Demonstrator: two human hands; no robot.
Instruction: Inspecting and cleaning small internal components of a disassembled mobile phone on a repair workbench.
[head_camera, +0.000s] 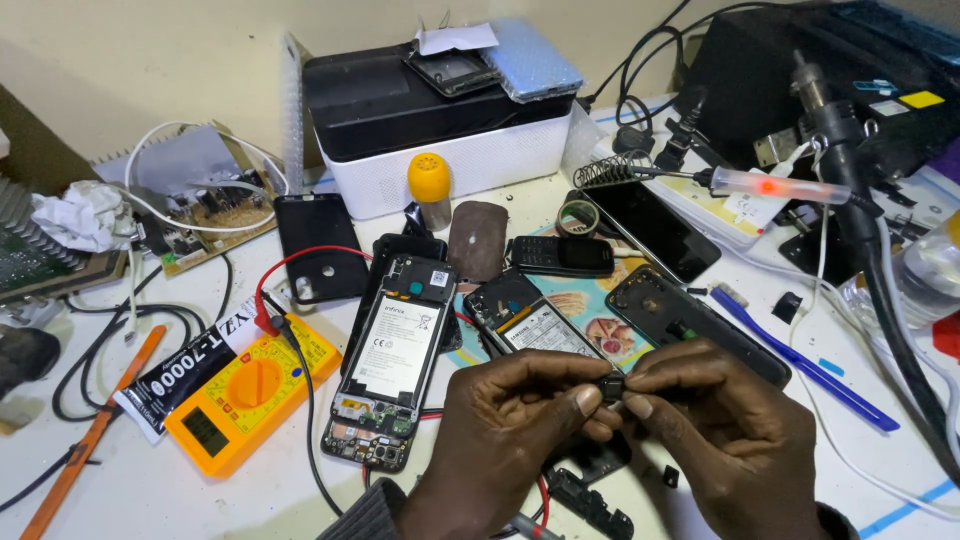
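A tiny dark part (612, 385) is pinched between both hands, left hand (510, 420) and right hand (720, 420), just above the tabletop (150, 490) near an opened phone (390, 365); steady fingertip control is probably needed next

Phone repair workshop: opened phones (392, 365), multimeter (250, 390), soldering iron (770, 185) on bench.
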